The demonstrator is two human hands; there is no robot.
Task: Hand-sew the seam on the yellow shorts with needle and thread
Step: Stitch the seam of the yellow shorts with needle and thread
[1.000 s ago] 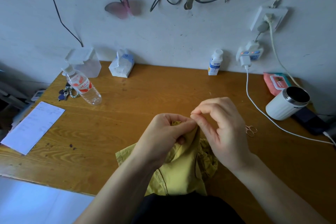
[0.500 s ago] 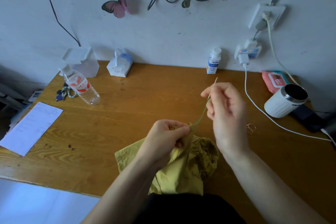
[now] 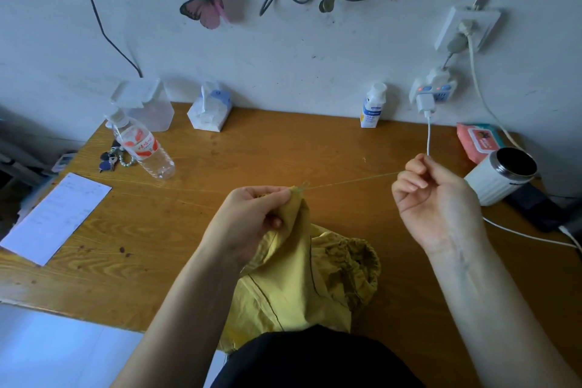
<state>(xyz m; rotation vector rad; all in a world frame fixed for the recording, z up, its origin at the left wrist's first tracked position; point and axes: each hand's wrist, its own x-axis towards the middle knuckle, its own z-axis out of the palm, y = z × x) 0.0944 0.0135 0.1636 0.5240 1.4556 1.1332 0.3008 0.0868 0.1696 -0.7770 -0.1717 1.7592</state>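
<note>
- My right hand [image 3: 433, 198], pinched on the thread [image 3: 352, 181], has swung out toward the tabletop's right edge.
- Left hand [image 3: 252, 217] clamps the shorts [image 3: 302, 287]; the stitch is drawn tight.

A single head-worn wide-angle view looks forward and down from close above the near edge of the wooden surface [image 3: 283, 148]; it faces the white wall [image 3: 315, 57] behind; both forearms enter from the bottom; straight lines bow near the frame edges.
</note>
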